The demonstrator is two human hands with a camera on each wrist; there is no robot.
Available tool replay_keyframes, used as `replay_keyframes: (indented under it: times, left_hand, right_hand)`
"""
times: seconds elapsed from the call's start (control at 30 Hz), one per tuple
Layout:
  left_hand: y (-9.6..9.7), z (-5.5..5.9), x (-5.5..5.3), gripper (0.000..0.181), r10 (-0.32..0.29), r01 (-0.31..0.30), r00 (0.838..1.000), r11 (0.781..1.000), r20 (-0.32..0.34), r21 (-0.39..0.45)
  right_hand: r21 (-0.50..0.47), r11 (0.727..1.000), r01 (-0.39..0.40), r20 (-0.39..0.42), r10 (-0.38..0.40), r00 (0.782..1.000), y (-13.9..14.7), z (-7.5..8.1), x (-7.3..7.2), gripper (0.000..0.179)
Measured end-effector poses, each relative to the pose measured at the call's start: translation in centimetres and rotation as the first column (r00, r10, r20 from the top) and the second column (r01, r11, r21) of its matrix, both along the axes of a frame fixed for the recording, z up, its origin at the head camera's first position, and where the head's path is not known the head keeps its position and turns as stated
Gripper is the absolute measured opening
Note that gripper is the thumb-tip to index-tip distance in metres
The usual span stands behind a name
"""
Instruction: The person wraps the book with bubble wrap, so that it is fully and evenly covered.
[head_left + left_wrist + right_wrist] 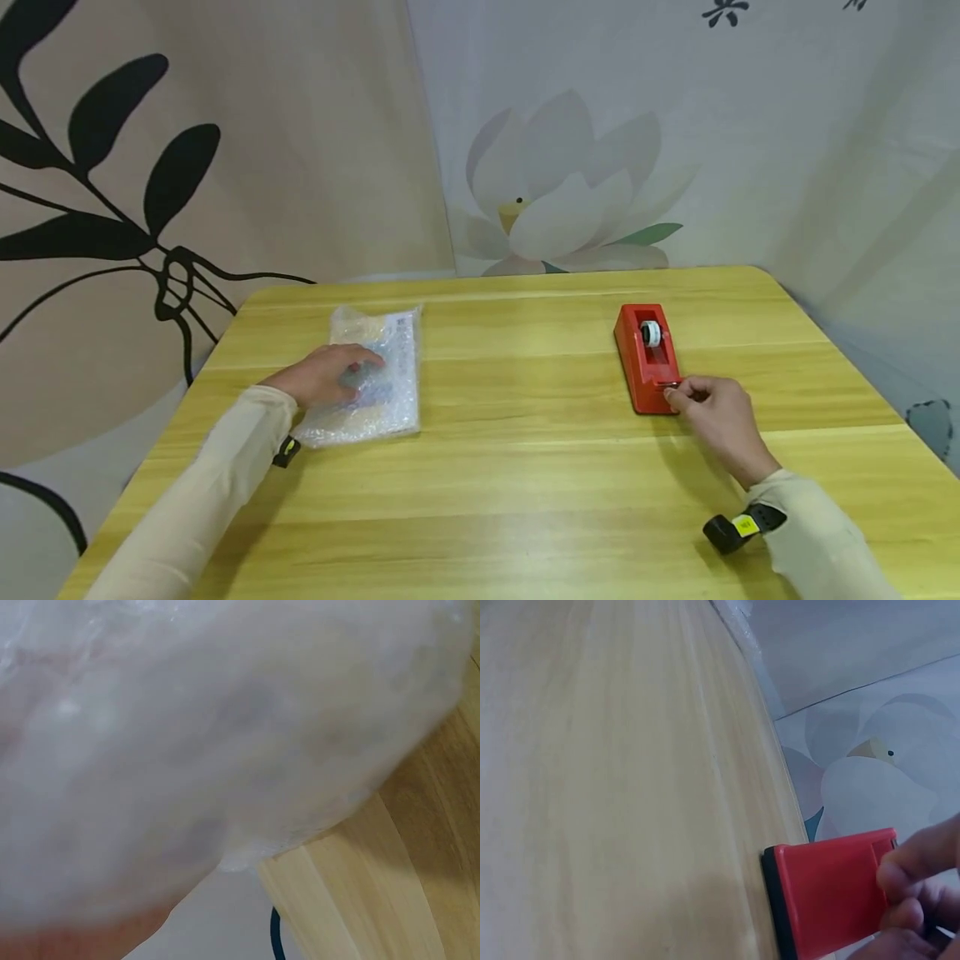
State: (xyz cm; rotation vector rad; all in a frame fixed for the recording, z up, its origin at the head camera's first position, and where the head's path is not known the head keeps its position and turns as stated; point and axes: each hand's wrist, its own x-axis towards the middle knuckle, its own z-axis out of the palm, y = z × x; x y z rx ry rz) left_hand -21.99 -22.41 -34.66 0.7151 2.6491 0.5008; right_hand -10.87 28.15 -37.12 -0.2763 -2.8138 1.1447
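A red tape dispenser (636,367) with a small roll of clear tape (651,334) stands upright on the right half of the table. At its near, cutter end my right hand (723,421) pinches the tape's end between thumb and forefinger. The right wrist view shows the curled fingers (919,859) right at the dispenser's front edge. On the left lies a flat bubble-wrap package (397,392) with bluish and printed patches showing through. My left hand (324,373) rests on it, thumb and fingers spread apart. Blurred bubble wrap (247,750) fills most of the left wrist view.
The wooden table (510,500) has its far edge close behind both things. Behind it hangs a pale curtain (337,167) printed with dark leaves and a white lotus. Each wrist wears a black strap; the right one carries a black camera (723,533).
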Motion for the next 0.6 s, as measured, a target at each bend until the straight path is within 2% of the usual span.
replay_keyframes:
  times: [0.13,0.33,0.47,0.6]
  left_hand:
    - [-0.1,0.2,0.1,0.051,0.003,-0.003,1.0,1.0,0.009,-0.002]
    - [-0.3,0.3,0.2,0.048,-0.006,0.006,1.0,1.0,-0.012,0.013]
    - [-0.2,0.3,0.1,0.049,-0.022,0.022,1.0,1.0,-0.003,0.015]
    - [-0.2,0.3,-0.1,0.049,-0.037,0.037,0.999,0.999,-0.014,0.013]
  right_hand:
    - [0.004,1.0,-0.023,-0.002,0.023,1.0,0.0,0.1,-0.2,0.021]
    - [0.011,0.996,-0.088,0.01,0.088,0.996,0.4,0.2,-0.2,0.022]
    - [0.036,0.987,-0.155,0.069,0.152,0.986,0.9,-0.3,0.5,0.024]
    - [0.029,0.973,-0.23,0.128,0.224,0.966,1.2,-0.4,1.4,0.026]
